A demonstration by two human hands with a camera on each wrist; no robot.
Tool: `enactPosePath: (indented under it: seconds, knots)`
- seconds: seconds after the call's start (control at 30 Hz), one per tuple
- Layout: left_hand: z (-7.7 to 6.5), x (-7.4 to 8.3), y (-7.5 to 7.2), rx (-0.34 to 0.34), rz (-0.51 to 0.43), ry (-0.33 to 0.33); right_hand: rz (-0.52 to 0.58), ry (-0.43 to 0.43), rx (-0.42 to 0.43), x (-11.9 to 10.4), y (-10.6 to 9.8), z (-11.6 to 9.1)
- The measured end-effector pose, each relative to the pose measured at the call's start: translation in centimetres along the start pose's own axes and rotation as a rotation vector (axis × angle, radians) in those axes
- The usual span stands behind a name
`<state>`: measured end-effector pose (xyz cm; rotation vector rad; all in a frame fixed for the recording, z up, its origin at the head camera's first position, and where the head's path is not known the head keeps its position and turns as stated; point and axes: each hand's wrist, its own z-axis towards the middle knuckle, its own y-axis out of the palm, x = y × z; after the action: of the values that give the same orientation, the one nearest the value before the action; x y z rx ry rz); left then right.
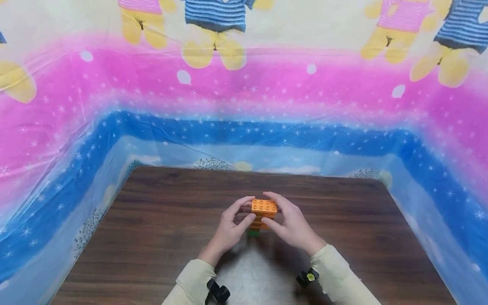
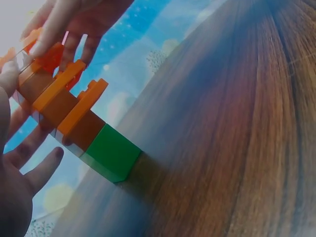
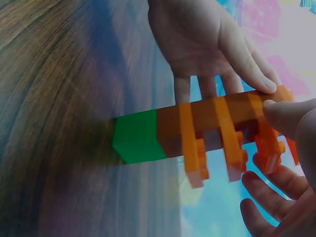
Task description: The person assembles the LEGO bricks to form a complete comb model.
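Observation:
A tower of toy building bricks stands upright on the table. Its base is a green brick [image 3: 137, 137]; above it, brown bricks [image 3: 205, 114] alternate with thin orange bricks [image 2: 84, 111] that jut out to one side. At the top, a studded orange brick [image 1: 264, 206] shows in the head view. My left hand [image 1: 228, 226] holds the tower's upper end from the left, thumb in front and fingers behind. From the right, my right hand [image 1: 293, 222] grips the same end between thumb and fingers. Its lower fingers stay apart from the bricks.
The tower stands on a dark wood-grain table [image 1: 171, 203]. A printed cloth [image 1: 236, 131] in pink and blue hangs around the table's back and sides. Small black devices [image 1: 218, 291] are strapped at both wrists.

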<state>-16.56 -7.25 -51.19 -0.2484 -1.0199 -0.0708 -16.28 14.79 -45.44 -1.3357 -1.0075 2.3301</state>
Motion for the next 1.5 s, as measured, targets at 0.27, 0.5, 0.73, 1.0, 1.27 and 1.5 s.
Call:
enactPosePath:
  seconds: [0.27,0.5,0.73,1.0,1.27,1.5]
  knots:
    - [-0.1,-0.3,-0.2,-0.022,0.004,0.029,-0.013,0.035,-0.031,1.3,0.4,-0.7]
    - [-0.6,-0.8,-0.3,-0.037,0.022,0.019,-0.015,0.035,-0.046,2.2,0.9,-1.2]
    - [-1.1,-1.3,-0.3,-0.05,0.065,-0.015,-0.045,-0.004,-0.035,2.9,1.3,-1.7]
    - [-1.6,-1.7,-0.2,-0.051,0.091,-0.015,-0.102,0.014,-0.016,3.3,1.5,-2.1]
    - [-2.0,-1.9,0.0,-0.04,0.088,-0.019,-0.131,0.038,0.009,3.6,2.0,-2.5]
    - [-1.8,-2.0,0.0,-0.051,0.142,-0.058,-0.093,0.034,0.012,3.9,2.0,-2.5]
